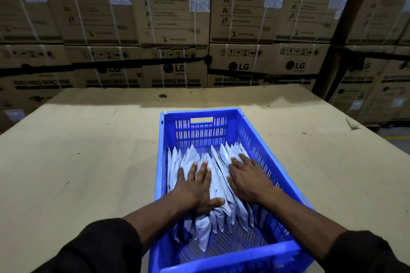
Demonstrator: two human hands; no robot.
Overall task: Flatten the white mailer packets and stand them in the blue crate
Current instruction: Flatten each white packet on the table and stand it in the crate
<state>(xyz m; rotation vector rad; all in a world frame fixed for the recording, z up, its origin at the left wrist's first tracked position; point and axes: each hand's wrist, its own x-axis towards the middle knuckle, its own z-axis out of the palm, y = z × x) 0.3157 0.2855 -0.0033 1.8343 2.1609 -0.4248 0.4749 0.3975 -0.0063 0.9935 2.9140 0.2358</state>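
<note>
A blue slatted crate (200, 113) stands on a tan board table in front of me. Inside it, several white mailer packets (218, 163) stand on edge in rows, leaning toward the far wall. My left hand (196, 186) lies flat on top of the left rows, fingers straight and spread, thumb out to the right. My right hand (249, 178) presses flat on the right rows, fingers straight and pointing to the far left. Neither hand grips a packet. The near part of the crate floor (224, 242) shows bare.
The tan table (88, 150) extends wide to the left, right and behind the crate. Stacked cardboard washing machine boxes (177, 29) form a wall beyond the table's far edge. A dark post (341, 29) rises at the right.
</note>
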